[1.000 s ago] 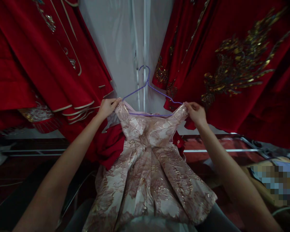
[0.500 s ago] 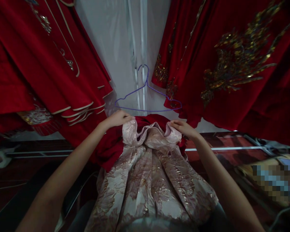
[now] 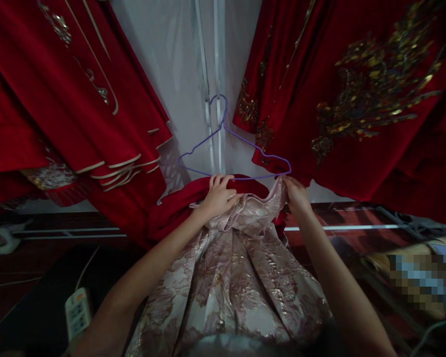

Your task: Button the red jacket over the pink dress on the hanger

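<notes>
A pale pink and gold brocade dress point(image 3: 219, 277) spreads out before me, its pleated skirt towards me and its neckline at the far end. My right hand point(image 3: 296, 193) pinches one shoulder of the dress, right by the right end of a thin purple wire hanger point(image 3: 258, 147). The hanger stands upright over the neckline. My left hand point(image 3: 220, 197) lies over the left part of the neckline, thumb apart from the fingers, its fingertips close to the hanger's lower bar. Whether they touch the bar I cannot tell. Red cloth point(image 3: 186, 198) lies behind the dress.
Red garments with trim hang at the left point(image 3: 107, 124), and a red garment with gold sequins point(image 3: 371, 94) hangs at the right. White poles point(image 3: 217, 59) run up between them against a pale wall. A power strip point(image 3: 78, 310) lies at lower left.
My left hand has let go of the left shoulder and moved right, over the neckline. My right hand has raised the right shoulder to the hanger's end. The hanger has shifted and tilted slightly.
</notes>
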`<state>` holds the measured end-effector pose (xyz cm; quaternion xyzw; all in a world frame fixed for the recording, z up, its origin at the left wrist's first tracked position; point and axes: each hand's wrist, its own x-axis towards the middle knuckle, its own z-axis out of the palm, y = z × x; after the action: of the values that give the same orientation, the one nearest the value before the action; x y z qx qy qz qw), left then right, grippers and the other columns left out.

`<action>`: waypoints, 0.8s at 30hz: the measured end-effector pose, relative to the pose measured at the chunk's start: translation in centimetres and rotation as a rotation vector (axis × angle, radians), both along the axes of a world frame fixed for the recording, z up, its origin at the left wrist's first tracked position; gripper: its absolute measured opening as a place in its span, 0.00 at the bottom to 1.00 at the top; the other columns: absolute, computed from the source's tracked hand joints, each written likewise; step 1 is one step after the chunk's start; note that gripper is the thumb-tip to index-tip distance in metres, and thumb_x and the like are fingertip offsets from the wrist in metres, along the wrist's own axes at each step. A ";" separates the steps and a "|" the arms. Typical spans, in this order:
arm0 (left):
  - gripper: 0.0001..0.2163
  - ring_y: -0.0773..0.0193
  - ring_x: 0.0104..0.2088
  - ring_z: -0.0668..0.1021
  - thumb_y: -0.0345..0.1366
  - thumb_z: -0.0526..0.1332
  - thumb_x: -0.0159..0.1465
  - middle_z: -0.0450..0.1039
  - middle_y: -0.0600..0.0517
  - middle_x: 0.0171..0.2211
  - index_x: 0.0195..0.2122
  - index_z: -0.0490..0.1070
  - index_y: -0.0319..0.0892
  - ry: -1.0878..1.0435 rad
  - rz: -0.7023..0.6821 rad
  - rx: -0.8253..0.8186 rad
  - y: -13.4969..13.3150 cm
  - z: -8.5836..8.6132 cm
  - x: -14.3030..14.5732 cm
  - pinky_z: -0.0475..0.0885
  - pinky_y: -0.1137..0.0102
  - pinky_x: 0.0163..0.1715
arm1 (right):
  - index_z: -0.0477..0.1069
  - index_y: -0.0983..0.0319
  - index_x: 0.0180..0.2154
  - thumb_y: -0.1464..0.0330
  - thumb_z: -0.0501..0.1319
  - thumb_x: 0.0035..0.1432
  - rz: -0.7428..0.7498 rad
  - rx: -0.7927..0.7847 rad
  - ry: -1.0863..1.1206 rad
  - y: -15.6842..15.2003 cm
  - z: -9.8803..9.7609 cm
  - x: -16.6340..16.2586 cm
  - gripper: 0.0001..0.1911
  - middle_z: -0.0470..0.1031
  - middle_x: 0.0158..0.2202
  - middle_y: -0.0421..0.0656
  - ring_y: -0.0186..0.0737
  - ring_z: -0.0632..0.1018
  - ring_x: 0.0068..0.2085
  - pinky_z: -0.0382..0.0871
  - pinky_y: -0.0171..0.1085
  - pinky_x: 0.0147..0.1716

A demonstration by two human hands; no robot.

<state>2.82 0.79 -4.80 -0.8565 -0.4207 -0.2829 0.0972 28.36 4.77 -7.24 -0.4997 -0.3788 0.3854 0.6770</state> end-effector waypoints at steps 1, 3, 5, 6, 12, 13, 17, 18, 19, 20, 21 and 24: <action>0.16 0.51 0.56 0.61 0.44 0.53 0.64 0.63 0.46 0.56 0.31 0.78 0.45 0.012 0.015 0.018 -1.0 0.4 -0.2 0.50 0.47 0.59 | 0.70 0.61 0.28 0.55 0.66 0.41 -0.073 0.022 0.029 0.1 0.1 0.2 0.17 0.72 0.27 0.38 0.34 0.71 0.29 0.64 0.33 0.30; 0.16 0.51 0.55 0.62 0.44 0.52 0.65 0.64 0.46 0.55 0.31 0.77 0.44 0.047 0.041 0.044 -2.5 1.3 -0.8 0.49 0.46 0.60 | 0.70 0.61 0.29 0.55 0.65 0.42 -0.143 0.072 0.074 0.2 0.3 0.5 0.17 0.72 0.29 0.38 0.34 0.72 0.31 0.65 0.34 0.32; 0.16 0.50 0.54 0.63 0.43 0.52 0.65 0.64 0.46 0.54 0.31 0.77 0.44 0.081 0.049 0.054 -3.2 2.0 -1.6 0.50 0.47 0.60 | 0.69 0.61 0.30 0.54 0.64 0.43 -0.133 0.121 0.080 0.0 0.7 0.4 0.18 0.72 0.31 0.39 0.35 0.73 0.33 0.66 0.35 0.34; 0.16 0.51 0.54 0.63 0.43 0.52 0.65 0.65 0.46 0.54 0.31 0.77 0.44 0.095 0.043 0.053 -3.4 2.3 -2.0 0.51 0.47 0.59 | 0.69 0.61 0.31 0.54 0.64 0.44 -0.117 0.136 0.074 -0.1 0.9 0.4 0.18 0.72 0.31 0.39 0.35 0.73 0.33 0.66 0.35 0.34; 0.16 0.51 0.52 0.65 0.44 0.52 0.65 0.66 0.47 0.54 0.33 0.78 0.44 0.175 0.004 0.031 -3.4 3.3 -3.4 0.58 0.50 0.54 | 0.66 0.60 0.31 0.52 0.64 0.43 -0.084 0.140 0.071 -0.8 1.8 -0.6 0.20 0.70 0.27 0.38 0.35 0.72 0.29 0.66 0.35 0.32; 0.16 0.51 0.52 0.66 0.44 0.52 0.65 0.66 0.46 0.54 0.33 0.78 0.44 0.191 -0.004 0.023 -3.4 3.4 -3.4 0.59 0.51 0.54 | 0.66 0.60 0.31 0.52 0.63 0.44 -0.090 0.149 0.059 -0.9 2.0 -0.7 0.20 0.69 0.27 0.38 0.35 0.71 0.29 0.66 0.35 0.32; 0.17 0.53 0.51 0.67 0.45 0.51 0.65 0.67 0.48 0.54 0.33 0.78 0.44 0.220 -0.058 -0.020 -3.2 4.1 -3.5 0.60 0.53 0.52 | 0.68 0.61 0.30 0.54 0.61 0.47 -0.159 0.189 -0.092 -0.9 2.4 -0.3 0.17 0.70 0.28 0.39 0.35 0.71 0.30 0.65 0.35 0.33; 0.17 0.54 0.51 0.67 0.45 0.51 0.65 0.67 0.48 0.54 0.33 0.78 0.45 0.218 -0.066 -0.025 -3.1 4.3 -3.5 0.60 0.54 0.51 | 0.69 0.62 0.30 0.54 0.61 0.48 -0.201 0.192 -0.148 -0.7 2.3 0.0 0.17 0.71 0.28 0.40 0.36 0.71 0.30 0.65 0.35 0.34; 0.17 0.54 0.50 0.67 0.46 0.51 0.65 0.67 0.48 0.54 0.33 0.78 0.45 0.211 -0.066 -0.027 -3.1 4.4 -3.6 0.60 0.54 0.51 | 0.69 0.62 0.31 0.54 0.60 0.49 -0.250 0.187 -0.197 -0.5 2.2 0.3 0.17 0.71 0.29 0.41 0.37 0.72 0.31 0.65 0.36 0.34; 0.17 0.55 0.50 0.68 0.46 0.51 0.65 0.68 0.48 0.53 0.33 0.78 0.45 0.203 -0.062 -0.027 -3.1 4.4 -3.7 0.60 0.55 0.50 | 0.70 0.62 0.31 0.54 0.59 0.50 -0.298 0.176 -0.234 -0.3 1.9 0.6 0.17 0.72 0.29 0.42 0.37 0.72 0.32 0.65 0.36 0.35; 0.17 0.55 0.49 0.68 0.46 0.52 0.65 0.69 0.48 0.53 0.34 0.78 0.45 0.194 -0.056 -0.026 -3.0 4.5 -3.8 0.60 0.55 0.50 | 0.70 0.62 0.31 0.54 0.59 0.50 -0.336 0.158 -0.256 -0.1 1.6 1.0 0.18 0.73 0.30 0.43 0.38 0.72 0.33 0.65 0.37 0.35; 0.16 0.56 0.48 0.68 0.45 0.52 0.65 0.70 0.49 0.52 0.34 0.78 0.46 0.175 -0.057 -0.029 -3.0 4.5 -4.1 0.61 0.56 0.49 | 0.71 0.63 0.31 0.54 0.59 0.50 -0.373 0.121 -0.257 0.4 0.8 1.5 0.18 0.73 0.30 0.43 0.39 0.72 0.33 0.65 0.38 0.37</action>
<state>-1.26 -2.21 -0.30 -0.8909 -0.3900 -0.2033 0.1133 29.82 5.14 -6.46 -0.5646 -0.3851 0.1635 0.7114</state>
